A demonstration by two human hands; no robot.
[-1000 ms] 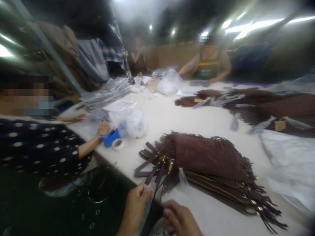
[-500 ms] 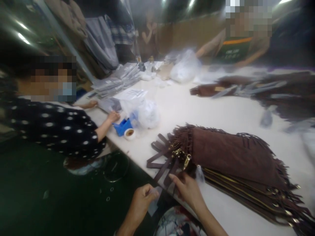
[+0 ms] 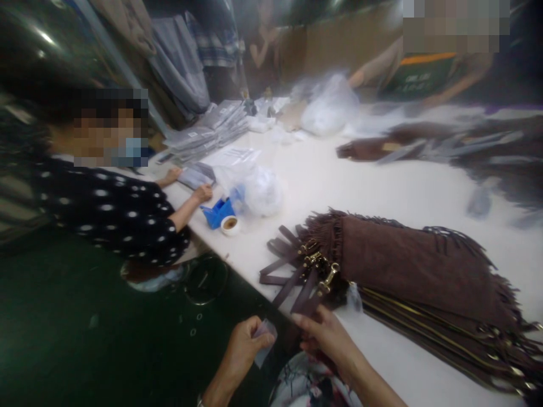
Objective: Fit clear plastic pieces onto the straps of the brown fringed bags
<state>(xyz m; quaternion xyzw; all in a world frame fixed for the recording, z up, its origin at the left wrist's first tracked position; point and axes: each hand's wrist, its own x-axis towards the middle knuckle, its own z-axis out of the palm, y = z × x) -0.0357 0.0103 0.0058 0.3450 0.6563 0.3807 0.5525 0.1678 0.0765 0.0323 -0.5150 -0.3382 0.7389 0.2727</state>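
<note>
My left hand (image 3: 242, 349) pinches a small clear plastic bag (image 3: 266, 347) between thumb and fingers, just off the table's near edge. Close beside it, my right hand (image 3: 333, 339) is closed around the lower end of a brown strap (image 3: 307, 299). That strap runs up to a gold-coloured clasp (image 3: 329, 277) at the left end of a stack of brown fringed bags (image 3: 411, 263). More straps with metal clips spread out from the same end. A small plastic wrap (image 3: 353, 298) hangs at the near side of the stack.
A blue tape dispenser (image 3: 218, 213) stands near the table edge, beside crumpled clear plastic (image 3: 265, 192). At the left, a co-worker in a dotted top (image 3: 106, 203) handles a grey packet (image 3: 195, 175). More brown bags (image 3: 500, 152) lie far right; another person (image 3: 424, 76) stands behind.
The view has shifted slightly, so the table and stack appear farther right. My right hand has drawn the strap a little toward me. The small plastic bag stays in my left hand.
</note>
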